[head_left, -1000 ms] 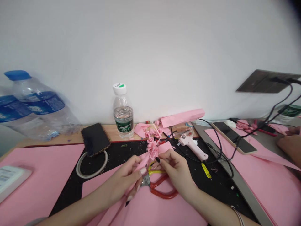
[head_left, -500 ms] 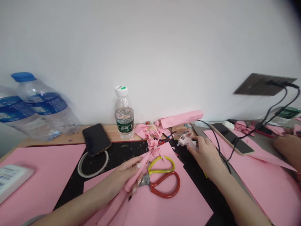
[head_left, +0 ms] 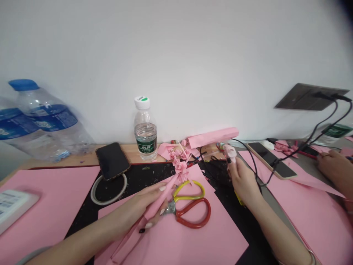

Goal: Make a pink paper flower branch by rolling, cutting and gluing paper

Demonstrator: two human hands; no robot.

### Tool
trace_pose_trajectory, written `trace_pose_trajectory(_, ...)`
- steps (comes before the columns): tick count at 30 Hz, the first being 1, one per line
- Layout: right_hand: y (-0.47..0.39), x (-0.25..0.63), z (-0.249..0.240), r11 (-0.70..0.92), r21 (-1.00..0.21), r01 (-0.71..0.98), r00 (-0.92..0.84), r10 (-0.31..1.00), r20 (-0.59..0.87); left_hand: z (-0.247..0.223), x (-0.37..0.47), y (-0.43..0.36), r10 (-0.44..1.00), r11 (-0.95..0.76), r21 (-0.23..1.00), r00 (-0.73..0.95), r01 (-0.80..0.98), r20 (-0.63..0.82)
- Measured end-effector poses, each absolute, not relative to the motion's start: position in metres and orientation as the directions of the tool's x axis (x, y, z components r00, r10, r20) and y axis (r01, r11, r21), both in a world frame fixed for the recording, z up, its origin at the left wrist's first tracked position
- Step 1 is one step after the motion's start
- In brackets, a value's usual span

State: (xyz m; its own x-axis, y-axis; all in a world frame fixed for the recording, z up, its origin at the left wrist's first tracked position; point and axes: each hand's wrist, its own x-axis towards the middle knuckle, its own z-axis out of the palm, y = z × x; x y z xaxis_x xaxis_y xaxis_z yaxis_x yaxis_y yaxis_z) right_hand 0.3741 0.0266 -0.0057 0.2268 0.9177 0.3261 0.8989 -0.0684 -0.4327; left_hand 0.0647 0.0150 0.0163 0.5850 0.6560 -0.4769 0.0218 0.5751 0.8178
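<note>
My left hand [head_left: 150, 204] is wrapped round a rolled pink paper stick [head_left: 157, 206], whose far end meets folded pink paper pieces [head_left: 181, 168]. Under and beside its fingers lie scissors [head_left: 193, 213] with one yellow and one red handle, on a pink sheet [head_left: 217, 235]. To the right, my right hand [head_left: 242, 180] grips a small pink glue gun [head_left: 230, 151] by its handle, raised over the black mat. The trigger side is partly hidden by the fingers.
A phone [head_left: 112, 161] rests partly on a tape roll [head_left: 93, 191]. A water bottle [head_left: 146, 136] stands by the wall; larger bottles [head_left: 52, 117] lean left. Black cables [head_left: 314, 136] run from the socket [head_left: 306, 96]. Another person's hand [head_left: 333, 165] is at far right, past a second phone [head_left: 273, 161].
My right hand has lifted the glue gun off the mat and turned it more upright. My left hand keeps hold of the paper stick, with its lower fingers shifted slightly.
</note>
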Motion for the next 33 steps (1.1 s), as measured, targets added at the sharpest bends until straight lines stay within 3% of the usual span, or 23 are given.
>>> trace_pose_trajectory(2, 0.023, 0.371, -0.003, -0.040, -0.646, 0.762, 0.300, 0.906, 0.298, 0.018, 0.065, 0.016, 0.671, 0.542, 0.840, 0.591, 0.024, -0.449)
trace_pose_trajectory(5, 0.018, 0.361, -0.001, 0.039, -0.922, 0.384, 0.372, 0.908, 0.193, 0.019, 0.063, 0.018, 0.702, 0.493, 0.870, 0.586, 0.011, -0.405)
trace_pose_trajectory(8, 0.010, 0.348, 0.001, 0.093, -0.986, 0.137, 0.276, 0.952, 0.128, 0.022, 0.060, 0.020, 0.755, 0.463, 0.886, 0.521, 0.007, -0.398)
trace_pose_trajectory(10, 0.004, 0.340, 0.003, 0.106, -0.991, 0.078, 0.168, 0.979, 0.117, 0.024, 0.057, 0.020, 0.778, 0.452, 0.892, 0.484, 0.013, -0.401)
trace_pose_trajectory(15, -0.011, 0.322, 0.005, 0.175, -0.958, 0.227, -0.041, 0.985, 0.170, 0.031, 0.056, 0.019, 0.776, 0.413, 0.906, 0.485, 0.091, -0.403)
trace_pose_trajectory(21, -0.019, 0.304, 0.004, 0.345, -0.798, 0.494, -0.194, 0.938, 0.286, 0.035, 0.061, 0.011, 0.767, 0.338, 0.928, 0.524, 0.160, -0.370)
trace_pose_trajectory(33, -0.024, 0.301, 0.006, 0.423, -0.638, 0.643, -0.227, 0.901, 0.369, 0.027, 0.060, 0.005, 0.754, 0.367, 0.924, 0.546, 0.112, -0.365)
